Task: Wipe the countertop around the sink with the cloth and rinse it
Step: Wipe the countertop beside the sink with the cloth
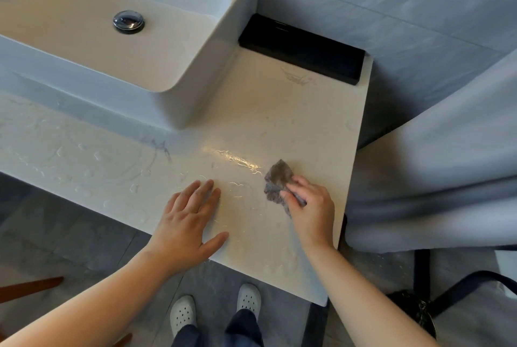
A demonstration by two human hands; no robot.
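Observation:
A pale marble countertop (279, 111) runs around a white vessel sink (195, 72) with a chrome drain plug (128, 21). My right hand (310, 206) grips a small grey cloth (277, 178) and holds it down on the counter near the right end. My left hand (190, 218) lies flat on the counter near its front edge, fingers straight. Water streaks and droplets (237, 159) shine on the surface between the sink and the cloth.
A black rectangular tray (305, 47) stands at the back right of the counter against the tiled wall. A pale curtain (433, 164) hangs just past the counter's right edge. More droplets (56, 162) lie on the left counter. A dark bag (414, 310) sits on the floor.

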